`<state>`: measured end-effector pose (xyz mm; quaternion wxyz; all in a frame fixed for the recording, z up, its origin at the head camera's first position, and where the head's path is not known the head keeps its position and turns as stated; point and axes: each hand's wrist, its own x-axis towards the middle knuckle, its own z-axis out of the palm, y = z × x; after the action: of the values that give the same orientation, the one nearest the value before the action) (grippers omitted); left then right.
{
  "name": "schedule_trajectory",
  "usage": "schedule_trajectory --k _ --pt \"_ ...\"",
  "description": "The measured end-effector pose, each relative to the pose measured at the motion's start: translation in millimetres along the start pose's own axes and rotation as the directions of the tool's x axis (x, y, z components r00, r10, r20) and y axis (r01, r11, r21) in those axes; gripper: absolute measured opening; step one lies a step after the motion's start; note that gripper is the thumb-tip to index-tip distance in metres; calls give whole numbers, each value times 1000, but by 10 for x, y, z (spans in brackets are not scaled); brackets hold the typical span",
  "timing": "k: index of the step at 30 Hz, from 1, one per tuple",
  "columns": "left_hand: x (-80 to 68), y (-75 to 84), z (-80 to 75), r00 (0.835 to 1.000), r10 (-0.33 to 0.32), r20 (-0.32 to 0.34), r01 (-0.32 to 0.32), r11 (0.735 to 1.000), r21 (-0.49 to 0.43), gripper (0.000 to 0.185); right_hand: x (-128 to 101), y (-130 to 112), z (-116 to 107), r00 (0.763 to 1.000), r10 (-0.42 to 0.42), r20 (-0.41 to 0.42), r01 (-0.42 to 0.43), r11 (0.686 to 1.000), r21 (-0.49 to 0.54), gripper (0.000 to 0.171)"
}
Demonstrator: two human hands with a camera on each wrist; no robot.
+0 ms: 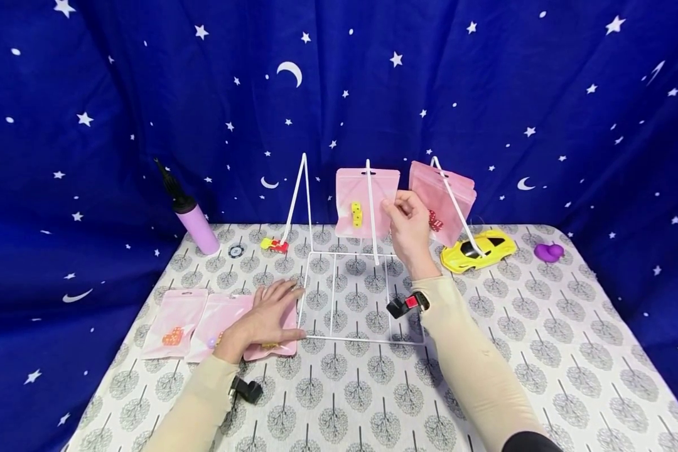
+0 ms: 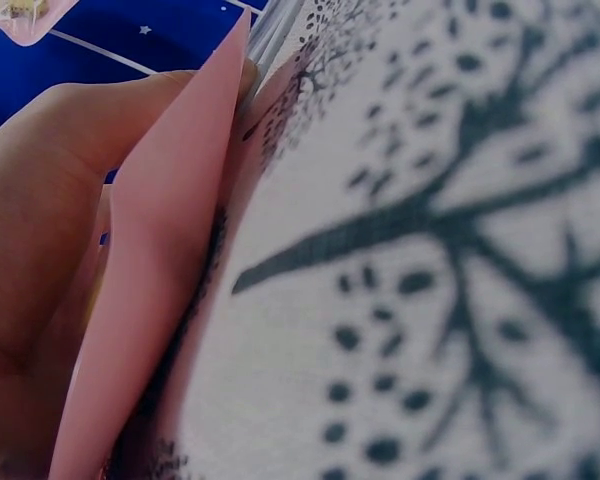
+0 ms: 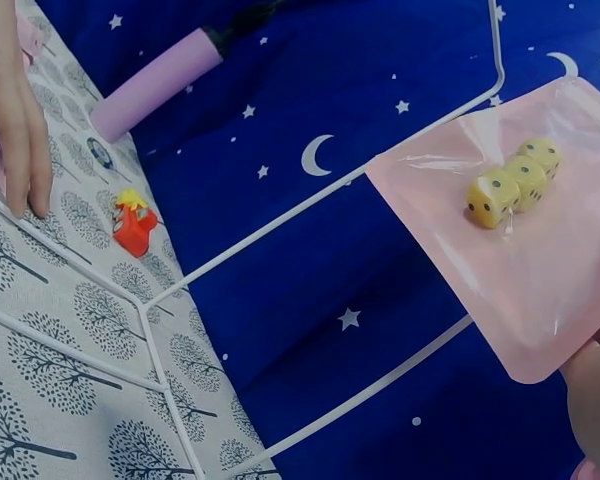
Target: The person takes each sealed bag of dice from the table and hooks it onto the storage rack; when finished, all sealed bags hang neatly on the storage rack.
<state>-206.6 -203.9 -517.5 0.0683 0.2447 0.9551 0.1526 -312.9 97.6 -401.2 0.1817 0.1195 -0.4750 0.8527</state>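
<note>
Right hand (image 1: 409, 229) is raised at the white wire rack (image 1: 339, 276), fingers curled and pinching the lower edge of a pink pouch (image 1: 366, 201) that hangs on the rack's middle prong. The right wrist view shows the same pouch (image 3: 520, 240) with three yellow dice (image 3: 510, 185) sitting behind its clear front; the fingertip (image 3: 595, 395) meets it at the bottom corner.

Left hand (image 1: 268, 317) lies flat, fingers straight and spread, pressing on a pink pouch (image 1: 274, 342) on the tablecloth (image 1: 542, 326), just beside the rack's base frame. Two more pouches (image 1: 194, 323) lie to its left, one holding orange dice (image 1: 172, 336). A further pouch with red dice (image 1: 442, 194) hangs on the right prong.

Handling judgement: the hanging pouch looks light, thin and floppy, with glossy film that is probably slippery. The dice put the weight low, so it should swing freely from its hang hole. A pinch at a sealed edge or near the hole seems the surest hold; gripping over the dice would likely let them slide.

Also on the table: a lilac pump (image 1: 194, 223), a yellow toy car (image 1: 477, 250), a small red-and-yellow toy (image 1: 275, 245), and a purple object (image 1: 548, 252).
</note>
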Motion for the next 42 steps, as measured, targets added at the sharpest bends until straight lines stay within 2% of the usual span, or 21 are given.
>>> schedule_trajectory --k 15,19,21,26,35,39,42 --pt "-3 11 -17 1000 11 -9 -11 1000 8 99 -51 25 -93 995 75 70 -73 997 -37 22" --pt "-6 17 -26 1000 11 -8 -11 1000 0 99 -66 41 -142 992 103 75 -98 993 -69 21" --pt "-7 18 -27 1000 9 -6 -9 1000 -1 99 -80 48 -173 990 123 66 -114 986 -124 20" --pt "-6 10 -14 1000 3 -5 -3 1000 -3 99 -145 64 -257 984 171 39 -152 944 -292 15" --pt "-11 9 -14 1000 4 -14 -4 1000 -14 100 -303 107 -470 970 232 75 -184 900 -396 7" --pt "-14 11 -14 1000 6 -14 -6 1000 -10 100 -375 107 -569 956 273 111 -189 858 -477 18" --pt "-16 19 -18 1000 12 -19 -13 1000 -16 100 -428 86 -636 944 306 120 -194 813 -549 21"
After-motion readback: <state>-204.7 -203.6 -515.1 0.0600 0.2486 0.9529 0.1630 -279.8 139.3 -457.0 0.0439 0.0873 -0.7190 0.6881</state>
